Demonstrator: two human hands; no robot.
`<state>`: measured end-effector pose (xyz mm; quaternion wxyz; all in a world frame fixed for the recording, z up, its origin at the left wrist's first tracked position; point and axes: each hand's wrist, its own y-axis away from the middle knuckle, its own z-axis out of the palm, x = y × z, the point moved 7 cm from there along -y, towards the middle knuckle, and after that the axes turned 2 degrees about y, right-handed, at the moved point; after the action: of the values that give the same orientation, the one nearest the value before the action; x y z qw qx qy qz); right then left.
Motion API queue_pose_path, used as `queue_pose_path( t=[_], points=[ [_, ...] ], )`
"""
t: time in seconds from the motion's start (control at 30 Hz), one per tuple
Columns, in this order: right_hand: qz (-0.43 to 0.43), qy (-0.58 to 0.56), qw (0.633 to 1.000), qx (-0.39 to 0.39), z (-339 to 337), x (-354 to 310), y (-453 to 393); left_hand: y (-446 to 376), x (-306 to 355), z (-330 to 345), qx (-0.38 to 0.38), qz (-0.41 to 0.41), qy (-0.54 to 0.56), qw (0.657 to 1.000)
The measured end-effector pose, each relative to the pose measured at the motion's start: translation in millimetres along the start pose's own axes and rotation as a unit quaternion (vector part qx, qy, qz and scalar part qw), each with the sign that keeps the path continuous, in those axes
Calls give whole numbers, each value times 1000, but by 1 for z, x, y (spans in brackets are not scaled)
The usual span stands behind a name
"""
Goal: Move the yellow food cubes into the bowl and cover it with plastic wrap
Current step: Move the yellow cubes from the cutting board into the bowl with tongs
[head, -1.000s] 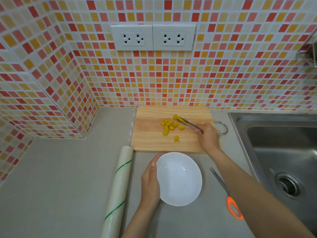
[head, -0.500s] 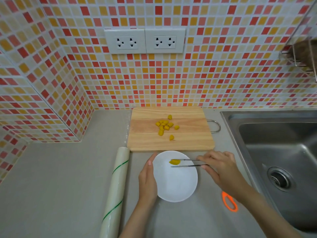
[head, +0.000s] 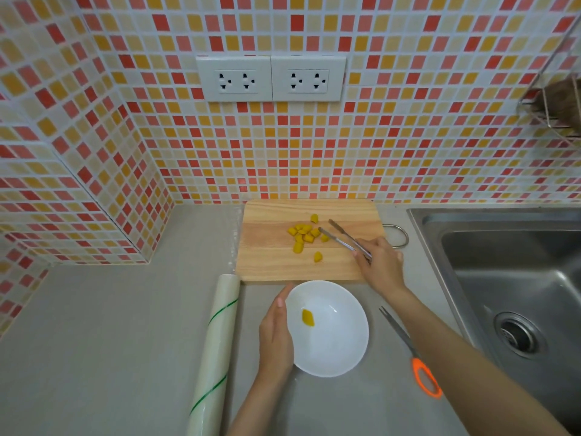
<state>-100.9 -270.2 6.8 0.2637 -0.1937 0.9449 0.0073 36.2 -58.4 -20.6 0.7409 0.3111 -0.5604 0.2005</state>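
Yellow cubes (head: 303, 236) are mostly on the board (head: 270, 247), bunched mid-board with a couple of strays, and one cube (head: 308, 317) sits in the bowl (head: 342, 347). So the job looks barely started, and the wrap (head: 217, 347) lies unrolled-from but unused on the counter, just left of the bowl.

What could go wrong, I reckon: the pieces look soft and slick, and the tongs (head: 341, 239) are thin metal, so a squeeze that's too light drops a cube on the way across the gap between board and bowl, and too hard squashes it. The tips sit right at the edge of the pile too, so a sloppy jab could scatter cubes off the board.

Right hand (head: 382, 265) reaches over the board's right part, fingers curled round the tongs' handle end, tips spread apart and pointing left at the pile, nothing between them. Left hand (head: 276, 335) lies flat against the bowl's left rim, fingers straight, steadying it rather than gripping. Scissors (head: 408, 350) lie partly under the right forearm, so a low swing back could bump them.
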Motion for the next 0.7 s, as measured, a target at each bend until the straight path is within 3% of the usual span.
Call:
queue_pose_path(
  t=[0.4, 0.7],
  points=[
    [-33, 102, 994, -28, 14, -18, -17, -3, -4, 0, -13, 10, -4, 1000],
    [-22, -69, 997, -12, -8, -20, 19, -3, -4, 0, -8, 10, 2, 1000]
  ],
)
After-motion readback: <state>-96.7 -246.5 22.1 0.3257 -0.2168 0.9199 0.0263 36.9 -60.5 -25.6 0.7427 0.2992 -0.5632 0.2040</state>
